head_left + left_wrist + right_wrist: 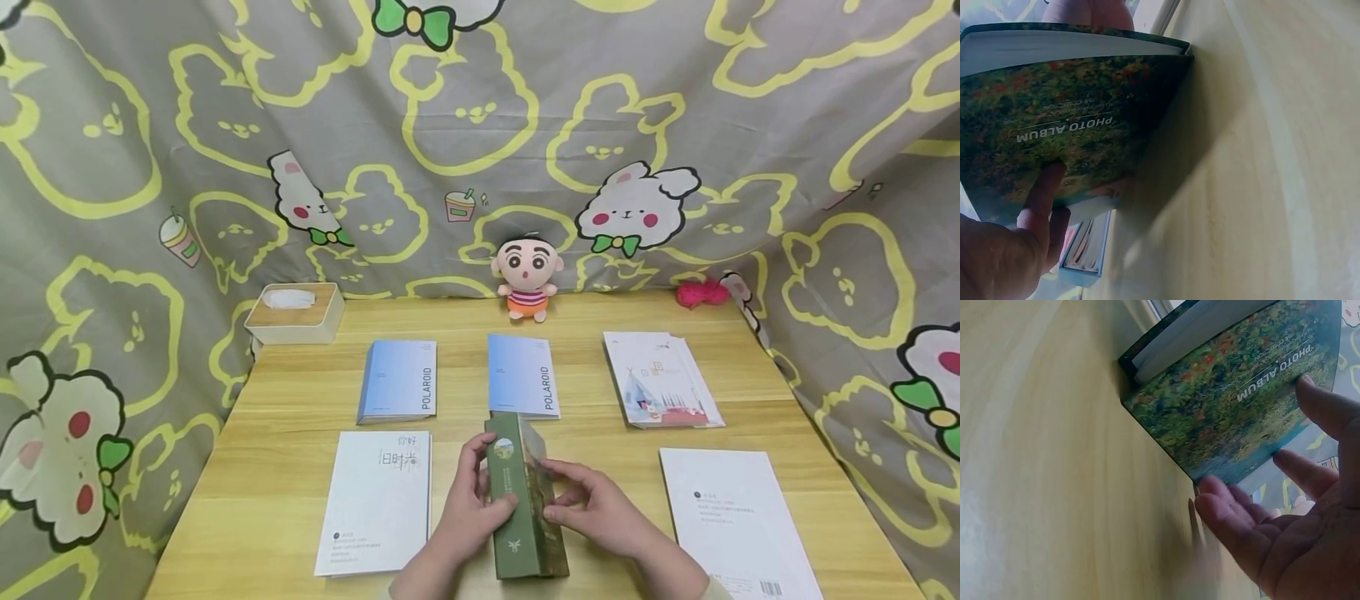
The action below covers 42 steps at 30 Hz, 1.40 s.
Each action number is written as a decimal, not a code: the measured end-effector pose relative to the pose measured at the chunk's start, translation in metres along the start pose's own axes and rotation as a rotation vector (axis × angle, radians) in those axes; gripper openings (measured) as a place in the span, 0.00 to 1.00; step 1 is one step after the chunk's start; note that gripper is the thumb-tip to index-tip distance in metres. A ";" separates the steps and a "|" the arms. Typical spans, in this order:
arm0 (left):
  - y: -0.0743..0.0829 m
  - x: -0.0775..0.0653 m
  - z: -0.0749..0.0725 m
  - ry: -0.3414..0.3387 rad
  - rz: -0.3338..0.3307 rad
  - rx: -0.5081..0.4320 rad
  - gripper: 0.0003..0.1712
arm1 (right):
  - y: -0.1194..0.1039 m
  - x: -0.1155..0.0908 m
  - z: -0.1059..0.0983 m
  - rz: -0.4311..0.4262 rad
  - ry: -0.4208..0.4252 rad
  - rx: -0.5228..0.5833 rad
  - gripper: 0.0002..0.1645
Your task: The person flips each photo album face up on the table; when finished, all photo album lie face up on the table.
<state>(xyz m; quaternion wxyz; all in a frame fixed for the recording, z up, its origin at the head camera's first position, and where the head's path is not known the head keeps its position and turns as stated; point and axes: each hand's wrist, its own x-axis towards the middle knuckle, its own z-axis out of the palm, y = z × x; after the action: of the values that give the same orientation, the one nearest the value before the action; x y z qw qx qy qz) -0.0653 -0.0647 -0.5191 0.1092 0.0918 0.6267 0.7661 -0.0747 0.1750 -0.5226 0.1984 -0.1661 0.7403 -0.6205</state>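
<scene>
Here, I see the photo album (522,533) between the two hands, its long axis running fore and aft, green spine turned toward my head view, lettered cover (1229,394) facing the right hand (600,504). I have the left hand (474,500) gripping its left side, thumb on the spine; the right is relaxed and open, fingertips touching the cover.

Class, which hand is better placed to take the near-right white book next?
Likely the right hand: it is nearer the white book, while the left hand is on the other side of the green album.
</scene>
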 end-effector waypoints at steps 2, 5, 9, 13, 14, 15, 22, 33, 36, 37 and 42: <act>-0.001 0.000 -0.001 -0.004 -0.007 -0.002 0.50 | -0.001 -0.001 0.000 0.025 0.006 -0.022 0.40; -0.002 -0.001 -0.003 -0.004 -0.022 0.000 0.51 | -0.001 -0.001 0.000 0.047 0.017 -0.057 0.41; -0.004 -0.001 -0.005 -0.005 -0.031 0.003 0.52 | -0.002 -0.003 0.000 0.070 0.028 -0.075 0.42; -0.005 -0.002 -0.007 -0.012 -0.040 0.008 0.52 | -0.003 -0.005 -0.001 0.096 0.043 -0.105 0.44; -0.005 -0.002 -0.008 -0.012 -0.042 0.010 0.52 | -0.003 -0.005 -0.001 0.102 0.047 -0.115 0.44; -0.006 -0.002 -0.009 -0.011 -0.044 0.012 0.52 | -0.003 -0.005 -0.001 0.106 0.049 -0.125 0.44; -0.005 -0.006 -0.013 -0.002 -0.052 0.023 0.52 | -0.002 -0.006 -0.001 0.123 0.063 -0.216 0.45; -0.003 -0.009 -0.021 0.077 -0.116 0.274 0.49 | 0.001 -0.004 0.000 0.133 0.071 -0.325 0.46; -0.004 -0.010 -0.021 0.119 -0.132 0.518 0.49 | 0.001 -0.004 0.001 0.136 0.064 -0.345 0.46; -0.004 -0.010 -0.021 0.128 -0.137 0.591 0.49 | 0.001 -0.004 0.002 0.135 0.063 -0.354 0.46; -0.004 -0.011 -0.015 0.129 -0.150 0.769 0.51 | 0.002 -0.005 0.004 0.117 0.078 -0.414 0.47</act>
<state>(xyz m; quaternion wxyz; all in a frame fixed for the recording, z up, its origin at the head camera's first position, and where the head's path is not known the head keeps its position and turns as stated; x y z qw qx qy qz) -0.0586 -0.0808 -0.5259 0.0828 0.0315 0.8784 0.4697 -0.0682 0.1741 -0.5243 0.1670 -0.1357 0.8674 -0.4487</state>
